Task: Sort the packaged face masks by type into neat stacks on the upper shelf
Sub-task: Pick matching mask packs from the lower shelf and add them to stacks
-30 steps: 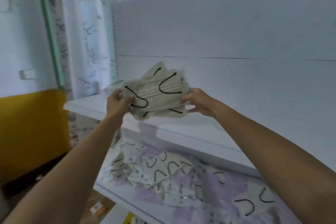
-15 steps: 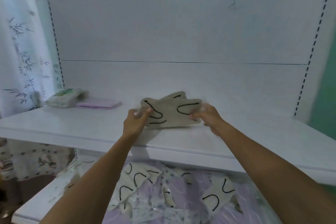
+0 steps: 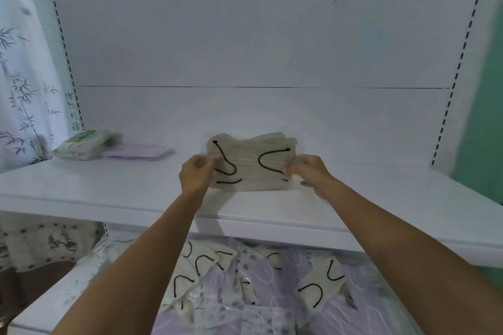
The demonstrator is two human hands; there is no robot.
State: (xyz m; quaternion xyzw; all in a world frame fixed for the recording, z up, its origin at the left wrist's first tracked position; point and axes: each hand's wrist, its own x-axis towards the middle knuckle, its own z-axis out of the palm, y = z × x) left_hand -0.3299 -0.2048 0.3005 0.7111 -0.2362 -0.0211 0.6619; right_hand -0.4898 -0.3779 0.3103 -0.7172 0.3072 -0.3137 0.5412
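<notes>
Holding beige masks (image 3: 251,162); upper shelf (image 3: 109,187)

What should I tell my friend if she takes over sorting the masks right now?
Hands: left hand and right hand each pinch one end of the beige mask bundle over the middle of the upper shelf. I cannot tell if it has touched down.
Done: a green-printed stack and a purple stack lie at the shelf's left end.
Left: set the bundle down neatly, then sort the mixed masks heaped on the lower shelf.
</notes>
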